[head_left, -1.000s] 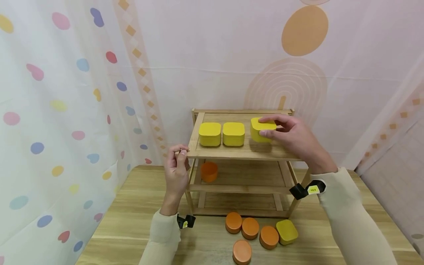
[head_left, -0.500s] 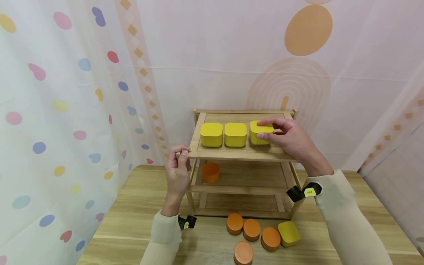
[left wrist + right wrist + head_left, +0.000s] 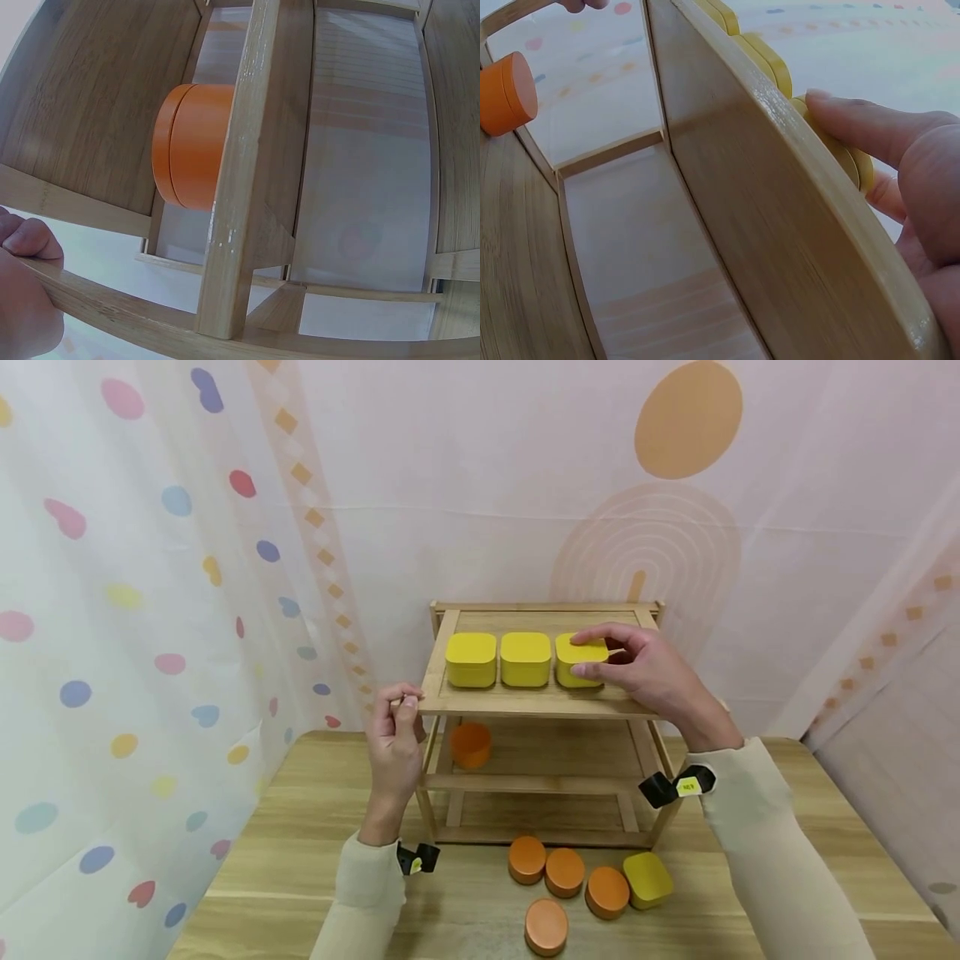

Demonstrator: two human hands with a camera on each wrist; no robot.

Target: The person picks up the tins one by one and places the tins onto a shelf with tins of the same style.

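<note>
Three yellow square lidded boxes stand in a row on the top board of a wooden shelf rack (image 3: 480, 703). My right hand (image 3: 648, 672) pinches the rightmost yellow box (image 3: 565, 657) from its right side, thumb on the front and fingers over the lid. Left of it are the middle yellow box (image 3: 525, 660) and the left yellow box (image 3: 471, 660), with narrow gaps between. My left hand (image 3: 396, 739) grips the rack's left front corner, its fingers curled round the wooden rail (image 3: 112, 304) in the left wrist view.
An orange round box (image 3: 471, 745) sits at the left of the middle shelf. On the table (image 3: 277, 860) before the rack lie several orange round boxes, including a nearest one (image 3: 546, 927), and another yellow square box (image 3: 648, 880). A patterned curtain (image 3: 450, 468) hangs behind.
My right hand has moved left and lowered the yellow box onto the top board, closer to the middle box. The left hand stays on the rack's corner.
</note>
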